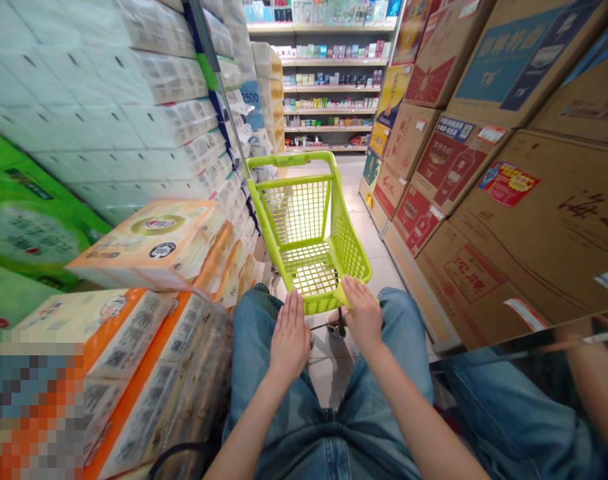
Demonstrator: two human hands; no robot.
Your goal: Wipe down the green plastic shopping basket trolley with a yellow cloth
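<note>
A lime-green basket cart [351,233] with grid walls stands between my knees, its interior showing bare mesh. My left hand [290,333] lies flat, fingers stretched forward, its fingertips at the near corner of the basket rim. At the rim's near right corner, my right hand [363,310] is closed with fingers bent over a yellow cloth-like piece [342,295]; most of that piece is hidden under the palm. A thin metal pole with a dark grip [204,33] rises from the cart's far left corner.
Stacked tissue packs [149,233] crowd the left side. Cardboard cartons [524,193] are piled along the right on a low platform. Shelves of small goods [334,88] stand at the aisle's far end. A dark reflective panel [524,380] is at lower right.
</note>
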